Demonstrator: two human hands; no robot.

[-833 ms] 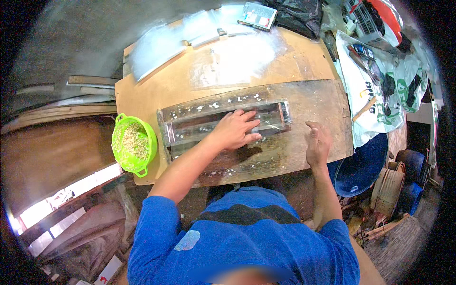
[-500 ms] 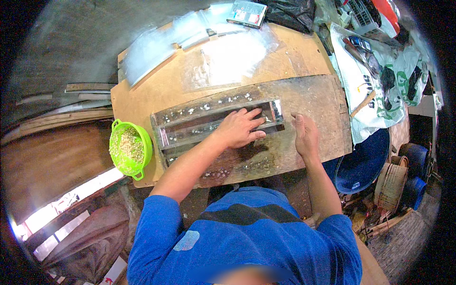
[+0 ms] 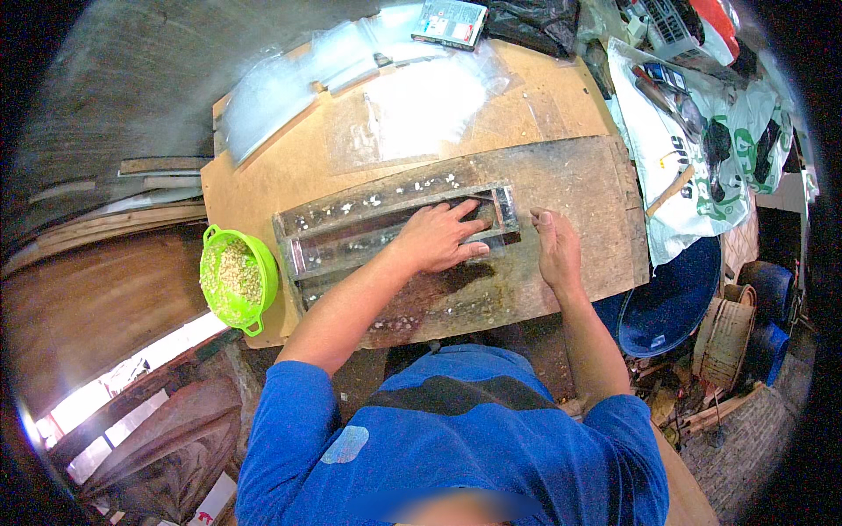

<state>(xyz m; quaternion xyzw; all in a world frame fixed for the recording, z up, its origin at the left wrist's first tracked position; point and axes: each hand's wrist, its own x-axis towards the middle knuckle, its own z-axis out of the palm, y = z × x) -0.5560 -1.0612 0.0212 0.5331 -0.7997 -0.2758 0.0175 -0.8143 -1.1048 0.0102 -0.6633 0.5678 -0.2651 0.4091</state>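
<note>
Daylight falls evenly across the wooden board (image 3: 561, 184), bright but soft, so the colours read clearly. The clear plastic sheets (image 3: 351, 70) at the far end throw back white glare that washes out their surface, and the long metal tray (image 3: 386, 230) carries small bright reflections at its ends. A short dark shadow lies just under the left hand (image 3: 438, 238). At the lower left a strip of floor is blown out to white. The fisheye lens bends straight edges toward the rim, where the picture darkens to black. Focus is sharp at the centre and softer at the edges.
</note>
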